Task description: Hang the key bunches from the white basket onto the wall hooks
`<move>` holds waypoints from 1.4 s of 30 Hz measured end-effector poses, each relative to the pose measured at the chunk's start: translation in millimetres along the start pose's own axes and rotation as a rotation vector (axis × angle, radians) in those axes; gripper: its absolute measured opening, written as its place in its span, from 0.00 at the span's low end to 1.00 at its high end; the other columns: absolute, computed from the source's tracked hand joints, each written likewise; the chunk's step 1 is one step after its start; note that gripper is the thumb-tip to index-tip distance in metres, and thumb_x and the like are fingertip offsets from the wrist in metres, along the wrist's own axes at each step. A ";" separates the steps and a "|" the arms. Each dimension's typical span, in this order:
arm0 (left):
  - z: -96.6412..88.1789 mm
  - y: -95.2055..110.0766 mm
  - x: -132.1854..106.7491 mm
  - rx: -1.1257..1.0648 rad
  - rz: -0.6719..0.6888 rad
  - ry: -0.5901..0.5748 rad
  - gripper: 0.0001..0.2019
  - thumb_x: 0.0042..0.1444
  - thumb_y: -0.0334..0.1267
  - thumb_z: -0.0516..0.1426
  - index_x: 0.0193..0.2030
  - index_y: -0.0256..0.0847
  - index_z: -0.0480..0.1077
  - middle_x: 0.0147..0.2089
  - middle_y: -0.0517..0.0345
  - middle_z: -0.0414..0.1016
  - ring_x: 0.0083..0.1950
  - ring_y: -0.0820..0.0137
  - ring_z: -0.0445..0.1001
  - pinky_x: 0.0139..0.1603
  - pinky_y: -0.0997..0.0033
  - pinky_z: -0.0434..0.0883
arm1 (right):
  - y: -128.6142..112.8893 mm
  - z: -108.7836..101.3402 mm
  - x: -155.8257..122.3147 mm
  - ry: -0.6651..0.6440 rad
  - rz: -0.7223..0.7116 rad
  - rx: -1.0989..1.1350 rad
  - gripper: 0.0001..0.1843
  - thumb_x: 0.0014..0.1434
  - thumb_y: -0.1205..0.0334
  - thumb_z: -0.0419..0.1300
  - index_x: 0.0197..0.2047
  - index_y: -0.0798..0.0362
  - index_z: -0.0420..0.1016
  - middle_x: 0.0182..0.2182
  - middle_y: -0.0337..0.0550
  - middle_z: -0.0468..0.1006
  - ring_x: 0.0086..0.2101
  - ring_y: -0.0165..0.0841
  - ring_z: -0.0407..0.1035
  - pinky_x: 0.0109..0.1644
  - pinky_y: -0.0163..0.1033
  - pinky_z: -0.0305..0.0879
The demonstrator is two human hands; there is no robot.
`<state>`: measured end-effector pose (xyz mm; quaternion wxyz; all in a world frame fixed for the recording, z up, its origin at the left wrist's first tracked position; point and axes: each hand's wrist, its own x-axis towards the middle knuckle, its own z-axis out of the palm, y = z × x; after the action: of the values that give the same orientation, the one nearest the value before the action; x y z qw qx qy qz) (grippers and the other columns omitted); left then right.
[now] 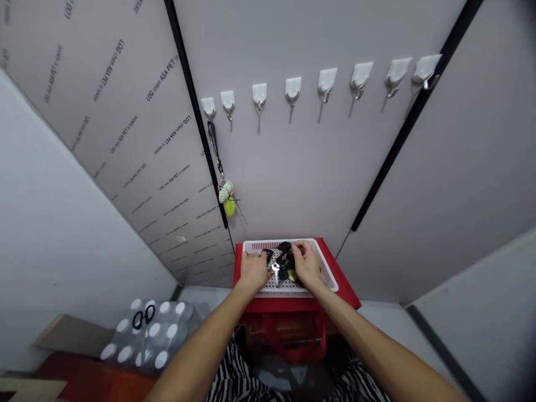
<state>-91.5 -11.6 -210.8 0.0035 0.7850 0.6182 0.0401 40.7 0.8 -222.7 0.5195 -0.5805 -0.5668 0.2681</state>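
A white plastic basket (330, 277) holds a jumble of keys and dark key fobs. A silver key (276, 269) lies in the middle, with black pieces (285, 245) and a gold-coloured piece (292, 274) around it. My left hand (254, 271) is over the basket's left side, its fingers curled in beside a black fob (268, 254); whatever they grip is hidden. At the right side, my right hand (307, 263) has thumb and forefinger brought together at the dark pieces. What is between them is too small to make out.
The basket rests on a red box (343, 290) against a grey panel. A row of white adhesive hooks (293, 88) runs across it; the leftmost bears a black strap with keys and green charms (226, 192). Bottles in plastic (154, 329) with scissors (143, 316) on top stand lower left.
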 end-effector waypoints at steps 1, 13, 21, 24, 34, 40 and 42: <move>0.9 1.3 0.8 -0.003 0.002 -0.006 0.19 0.40 0.43 0.50 0.39 0.36 0.59 0.35 0.46 0.66 0.38 0.61 0.64 0.40 0.62 0.54 | 0.2 -0.7 -0.1 0.023 0.011 -0.003 0.07 0.46 0.59 0.45 0.26 0.53 0.58 0.22 0.40 0.65 0.26 0.30 0.60 0.31 0.35 0.56; -3.8 -15.5 2.3 -0.577 -0.004 0.000 0.23 0.33 0.24 0.51 0.42 0.37 0.58 0.37 0.54 0.64 0.35 0.72 0.64 0.35 0.73 0.61 | -8.3 0.7 -7.7 -0.258 -0.304 -0.414 0.16 0.42 0.68 0.49 0.38 0.54 0.63 0.36 0.43 0.66 0.39 0.33 0.56 0.42 0.38 0.50; -18.8 -14.6 2.7 -1.366 -0.038 -0.122 0.22 0.30 0.16 0.47 0.36 0.33 0.59 0.26 0.63 0.61 0.25 0.83 0.61 0.27 0.82 0.60 | -16.7 8.3 -11.7 -0.476 -0.455 -0.523 0.17 0.43 0.62 0.52 0.40 0.53 0.62 0.37 0.44 0.67 0.39 0.34 0.55 0.41 0.39 0.48; -26.0 -12.2 3.1 -1.424 0.001 -0.140 0.22 0.30 0.16 0.48 0.36 0.34 0.59 0.27 0.63 0.62 0.25 0.82 0.61 0.28 0.81 0.61 | -19.0 8.4 -12.1 -0.488 -0.456 -0.451 0.11 0.42 0.61 0.52 0.31 0.55 0.65 0.30 0.43 0.68 0.34 0.31 0.58 0.36 0.36 0.51; -5.2 -9.6 -3.2 -1.388 -0.027 -0.117 0.14 0.38 0.26 0.53 0.36 0.32 0.61 0.32 0.57 0.67 0.34 0.77 0.65 0.37 0.75 0.63 | -24.3 7.4 -2.7 -0.318 -0.116 0.126 0.07 0.44 0.60 0.48 0.24 0.54 0.55 0.18 0.34 0.61 0.22 0.25 0.58 0.26 0.31 0.55; -8.7 -6.5 -5.5 -1.429 -0.129 -0.115 0.16 0.42 0.30 0.49 0.41 0.34 0.59 0.32 0.58 0.67 0.22 0.80 0.64 0.26 0.78 0.64 | -32.6 0.2 4.1 -0.258 -0.019 0.263 0.08 0.44 0.57 0.49 0.24 0.54 0.55 0.19 0.34 0.63 0.22 0.25 0.60 0.26 0.31 0.56; -16.8 -12.2 -4.9 -1.404 -0.156 -0.098 0.14 0.43 0.31 0.48 0.39 0.33 0.61 0.29 0.59 0.67 0.19 0.82 0.62 0.23 0.80 0.62 | -31.6 -4.8 5.2 -0.225 0.012 0.260 0.09 0.44 0.57 0.49 0.23 0.54 0.54 0.18 0.34 0.62 0.21 0.25 0.59 0.25 0.31 0.56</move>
<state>-105.6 -14.2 -195.0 0.5395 0.5518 0.4998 0.3932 34.1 -1.5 -191.0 0.5219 -0.4781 -0.5783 0.4057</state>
